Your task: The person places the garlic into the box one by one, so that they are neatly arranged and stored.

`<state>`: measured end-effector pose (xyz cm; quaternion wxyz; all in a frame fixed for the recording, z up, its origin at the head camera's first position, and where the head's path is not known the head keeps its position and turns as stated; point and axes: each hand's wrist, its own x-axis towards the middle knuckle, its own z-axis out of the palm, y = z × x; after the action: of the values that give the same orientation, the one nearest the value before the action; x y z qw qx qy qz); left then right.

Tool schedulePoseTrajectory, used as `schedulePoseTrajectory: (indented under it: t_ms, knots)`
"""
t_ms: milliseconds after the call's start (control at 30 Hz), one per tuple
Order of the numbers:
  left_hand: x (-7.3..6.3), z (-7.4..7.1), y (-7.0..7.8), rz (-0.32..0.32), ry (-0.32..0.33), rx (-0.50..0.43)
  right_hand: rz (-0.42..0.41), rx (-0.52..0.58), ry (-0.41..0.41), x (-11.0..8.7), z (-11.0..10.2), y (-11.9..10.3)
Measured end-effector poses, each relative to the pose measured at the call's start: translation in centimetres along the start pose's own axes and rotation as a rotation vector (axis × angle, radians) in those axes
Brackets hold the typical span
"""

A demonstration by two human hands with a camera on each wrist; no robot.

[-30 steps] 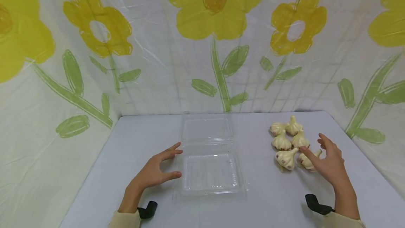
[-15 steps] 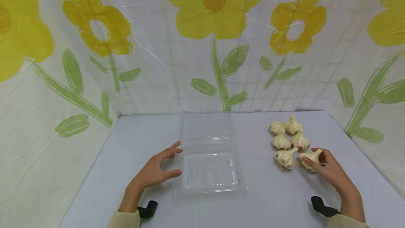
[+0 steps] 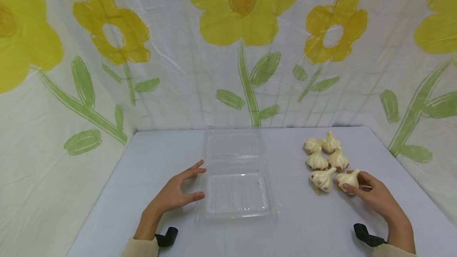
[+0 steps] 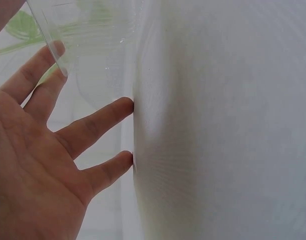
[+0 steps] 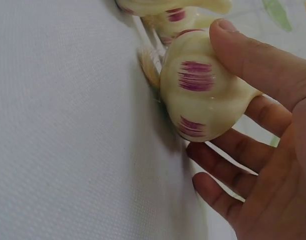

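A pale garlic bulb (image 5: 202, 95) with purple streaks sits between the thumb and fingers of my right hand (image 3: 375, 195), which grips it low over the table. It is the front right bulb of a group; another garlic bulb (image 3: 322, 179) lies just to its left. In the middle of the table a clear plastic clamshell box (image 3: 237, 193) lies with its lid (image 3: 233, 144) folded back. My left hand (image 3: 175, 191) is at the box's left edge, fingers spread and extended. In the left wrist view, two fingertips touch the clear plastic rim (image 4: 48, 37).
Several more garlic bulbs (image 3: 317, 161) stand close together behind the front pair. The white table (image 3: 164, 146) ends at the back against a hanging sheet (image 3: 171, 90) printed with yellow flowers.
My right hand has come down from above the front right garlic bulb and closed around it. The bulb has shifted slightly left. The left hand and box have stayed put.
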<state>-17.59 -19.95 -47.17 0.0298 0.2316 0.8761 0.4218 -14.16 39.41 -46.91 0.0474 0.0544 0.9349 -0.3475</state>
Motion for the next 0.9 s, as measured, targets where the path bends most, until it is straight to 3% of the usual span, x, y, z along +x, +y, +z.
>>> schedulePoseTrajectory:
  t_ms: [300,600,900]
  knots:
    - [-0.1,-0.1,0.1,0.013,-0.001,-0.005,-0.044,-0.011,0.091,-0.1,-0.1,0.2]
    - [0.0,0.0,0.1,0.001,-0.005,0.007,-0.013,-0.019,0.143,-0.4,-1.1,-1.1]
    - [-0.1,0.1,0.0,-0.005,-0.007,0.005,-0.081,0.079,0.255,-0.6,-0.9,-2.7]
